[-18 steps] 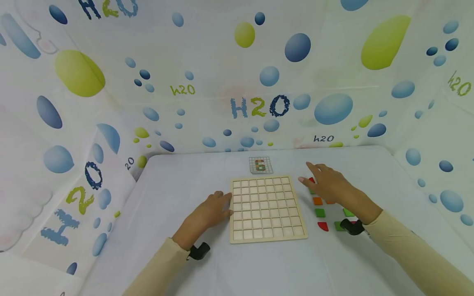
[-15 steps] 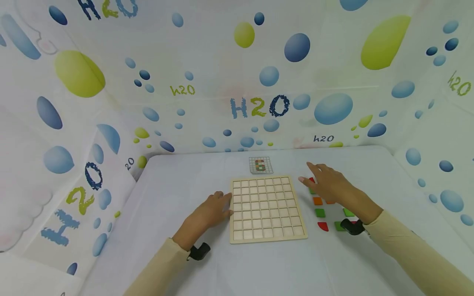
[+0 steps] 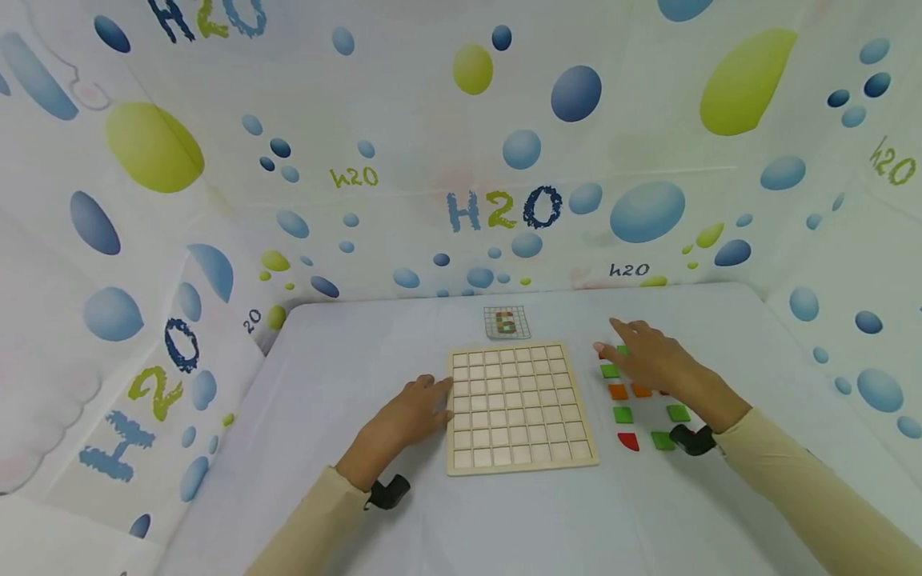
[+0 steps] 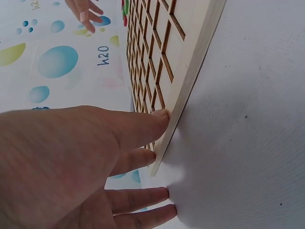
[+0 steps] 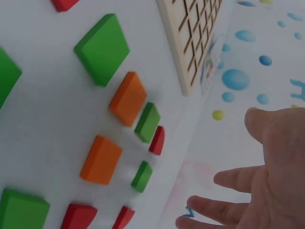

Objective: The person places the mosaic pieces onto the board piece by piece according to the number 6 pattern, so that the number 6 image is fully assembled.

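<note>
A pale wooden grid board (image 3: 515,410) lies in the middle of the table, its square cells bare. My left hand (image 3: 413,412) rests at the board's left edge. In the left wrist view the thumb and index fingertip touch the wooden rim (image 4: 183,88), while the other fingers lie beside it on the cloth. My right hand (image 3: 651,356) hovers with spread fingers over the coloured tiles, holding nothing. Green tiles (image 5: 103,50), orange tiles (image 5: 101,160) and red quarter-round tiles (image 5: 80,217) lie below it in loose rows; the hand and wrist hide some of them in the head view.
Behind the board lies a small gridded card (image 3: 507,322) with a coloured figure resembling a 6. A white cloth (image 3: 346,352) covers the table. A patterned curtain (image 3: 403,104) closes off the back and sides.
My right hand has shifted a little to the right over the tiles, uncovering more of the left ones. The left hand stays at the board's edge.
</note>
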Motion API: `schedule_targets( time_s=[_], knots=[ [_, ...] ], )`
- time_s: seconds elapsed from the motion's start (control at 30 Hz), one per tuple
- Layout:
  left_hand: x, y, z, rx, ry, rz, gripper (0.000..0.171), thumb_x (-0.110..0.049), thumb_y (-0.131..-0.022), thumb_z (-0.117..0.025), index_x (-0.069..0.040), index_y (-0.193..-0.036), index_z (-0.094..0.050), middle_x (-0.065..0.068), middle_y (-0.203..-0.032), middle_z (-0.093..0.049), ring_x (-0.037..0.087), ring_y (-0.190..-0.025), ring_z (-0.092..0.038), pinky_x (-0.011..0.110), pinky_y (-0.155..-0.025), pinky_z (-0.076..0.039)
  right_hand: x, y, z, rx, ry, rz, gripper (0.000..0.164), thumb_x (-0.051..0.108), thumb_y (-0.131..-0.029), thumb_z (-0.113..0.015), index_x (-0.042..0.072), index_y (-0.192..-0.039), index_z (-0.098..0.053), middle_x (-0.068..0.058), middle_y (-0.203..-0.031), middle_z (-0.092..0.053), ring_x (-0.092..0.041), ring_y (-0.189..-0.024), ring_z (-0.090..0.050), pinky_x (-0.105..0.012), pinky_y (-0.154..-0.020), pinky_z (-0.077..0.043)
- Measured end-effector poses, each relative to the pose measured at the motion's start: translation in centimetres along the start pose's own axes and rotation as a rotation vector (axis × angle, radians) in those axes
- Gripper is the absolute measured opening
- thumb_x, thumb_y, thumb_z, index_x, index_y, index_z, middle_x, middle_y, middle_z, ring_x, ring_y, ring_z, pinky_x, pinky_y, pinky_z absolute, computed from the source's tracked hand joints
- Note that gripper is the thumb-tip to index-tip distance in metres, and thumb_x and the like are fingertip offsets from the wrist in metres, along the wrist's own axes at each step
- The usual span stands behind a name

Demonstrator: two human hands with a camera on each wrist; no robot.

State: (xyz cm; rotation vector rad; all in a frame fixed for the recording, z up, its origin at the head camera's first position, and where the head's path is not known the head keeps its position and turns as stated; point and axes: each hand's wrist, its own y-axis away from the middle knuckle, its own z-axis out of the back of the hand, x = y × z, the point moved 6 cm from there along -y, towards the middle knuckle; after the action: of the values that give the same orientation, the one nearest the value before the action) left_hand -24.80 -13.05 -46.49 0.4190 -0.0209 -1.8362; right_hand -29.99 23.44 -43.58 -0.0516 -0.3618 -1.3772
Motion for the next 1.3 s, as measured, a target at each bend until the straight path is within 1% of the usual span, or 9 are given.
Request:
schedule_targets(
  time_s=[0.17, 0.4, 0.6, 0.67, 0.8, 0.93, 1.13, 1.3],
  knots=[
    [-0.1, 0.1, 0.0, 0.004, -0.009, 0.002, 0.058, -0.029, -0.106, -0.066, -0.009, -0.158, -0.048, 0.025, -0.16, -0.043, 0.044, -0.146, -0.045, 0.058, -0.115, -0.046, -1.4, -0.2, -0.1, 0.017, -0.036, -0.032, 0.082, 0.053, -0.11, -0.049, -0.002, -0.165, -0.025, -0.039, -0.159, -0.033, -0.06, -0.139, -0.041, -0.076, -0.109, -0.04],
    [0.0, 0.0, -0.1, 0.019, -0.001, 0.013, 0.059, -0.029, -0.106, -0.066, -0.009, -0.159, -0.047, 0.025, -0.16, -0.042, 0.044, -0.147, -0.044, 0.059, -0.115, -0.045, -3.8, -0.7, -0.8, 0.014, -0.056, -0.066, 0.082, 0.053, -0.11, -0.048, -0.003, -0.165, -0.025, -0.04, -0.157, -0.033, -0.059, -0.137, -0.041, -0.077, -0.109, -0.038],
    [0.1, -0.1, -0.2, 0.02, -0.001, 0.009, 0.059, -0.028, -0.106, -0.066, -0.009, -0.159, -0.047, 0.025, -0.161, -0.042, 0.043, -0.148, -0.043, 0.059, -0.116, -0.044, -5.2, -0.8, -0.9, 0.006, -0.07, -0.093, 0.083, 0.053, -0.109, -0.051, -0.004, -0.164, -0.025, -0.041, -0.156, -0.033, -0.06, -0.136, -0.04, -0.077, -0.109, -0.039],
    [0.1, -0.1, -0.3, 0.014, -0.005, 0.005, 0.059, -0.028, -0.106, -0.066, -0.009, -0.159, -0.047, 0.025, -0.16, -0.042, 0.043, -0.148, -0.043, 0.059, -0.115, -0.045, -5.5, -0.9, -0.8, 0.001, -0.066, -0.093, 0.082, 0.052, -0.109, -0.052, -0.004, -0.163, -0.027, -0.041, -0.155, -0.033, -0.06, -0.136, -0.041, -0.077, -0.108, -0.039],
    [0.1, -0.2, -0.3, 0.009, -0.012, -0.001, 0.059, -0.028, -0.106, -0.066, -0.009, -0.159, -0.048, 0.025, -0.16, -0.043, 0.044, -0.147, -0.044, 0.059, -0.114, -0.046, -6.1, -0.9, -0.5, -0.012, -0.055, -0.072, 0.076, 0.044, -0.108, -0.055, -0.008, -0.159, -0.033, -0.041, -0.153, -0.036, -0.058, -0.135, -0.042, -0.075, -0.11, -0.039],
    [0.1, -0.2, -0.3, 0.01, -0.008, -0.004, 0.059, -0.028, -0.106, -0.066, -0.009, -0.158, -0.048, 0.026, -0.16, -0.043, 0.044, -0.147, -0.044, 0.059, -0.115, -0.046, -6.7, -0.8, -0.4, -0.015, -0.049, -0.06, 0.072, 0.037, -0.106, -0.061, -0.01, -0.156, -0.039, -0.041, -0.151, -0.038, -0.057, -0.133, -0.043, -0.074, -0.11, -0.039],
    [0.0, 0.0, -0.2, 0.008, -0.001, -0.01, 0.059, -0.028, -0.106, -0.066, -0.008, -0.159, -0.047, 0.025, -0.159, -0.044, 0.044, -0.147, -0.044, 0.058, -0.116, -0.045, -7.6, -0.6, -0.2, 0.003, -0.062, -0.066, 0.068, 0.029, -0.1, -0.072, -0.009, -0.15, -0.047, -0.04, -0.144, -0.045, -0.054, -0.125, -0.049, -0.072, -0.108, -0.043],
    [-0.1, 0.1, 0.0, 0.001, 0.003, -0.019, 0.058, -0.026, -0.106, -0.067, -0.007, -0.158, -0.048, 0.026, -0.158, -0.045, 0.044, -0.146, -0.045, 0.059, -0.115, -0.046, -7.9, -0.3, 0.1, 0.001, -0.081, -0.056, 0.06, 0.024, -0.099, -0.075, -0.008, -0.145, -0.054, -0.04, -0.141, -0.049, -0.053, -0.123, -0.051, -0.071, -0.106, -0.046]
  ],
)
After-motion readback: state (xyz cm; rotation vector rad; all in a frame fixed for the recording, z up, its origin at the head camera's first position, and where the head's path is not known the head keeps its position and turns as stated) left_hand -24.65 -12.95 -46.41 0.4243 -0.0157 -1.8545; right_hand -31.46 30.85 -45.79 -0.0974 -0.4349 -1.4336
